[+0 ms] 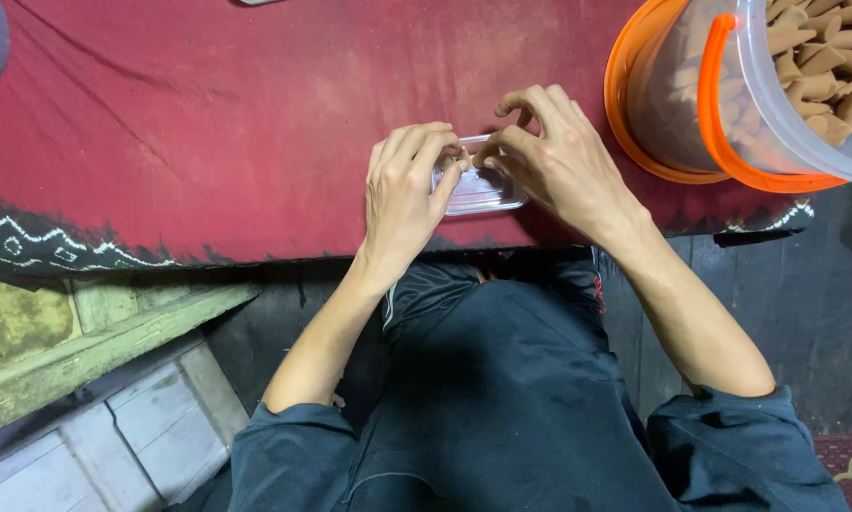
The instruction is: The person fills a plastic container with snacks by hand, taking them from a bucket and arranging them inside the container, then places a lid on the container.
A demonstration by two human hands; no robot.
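Both grips meet over the small clear plastic box (pixel 478 190) near the front edge of the red cloth (pixel 208 123) on the bench. From the head view, your left hand (pixel 405 190) curls over the box's left end, fingers bent down onto its rim, closed against it. Your right hand (pixel 554 152) pinches thumb and forefinger together at the box's top edge; something small and tan seems caught between them, though it is too small to tell for sure. Keep the left hand pressing the box flat so it cannot slide on the cloth, and work with fingertips only, since the opening is narrow. The clear bucket with the orange rim and handle (pixel 720 104), full of tan cone-shaped pieces (pixel 824 57), lies tipped just right of your wrist; mind your elbow near it.
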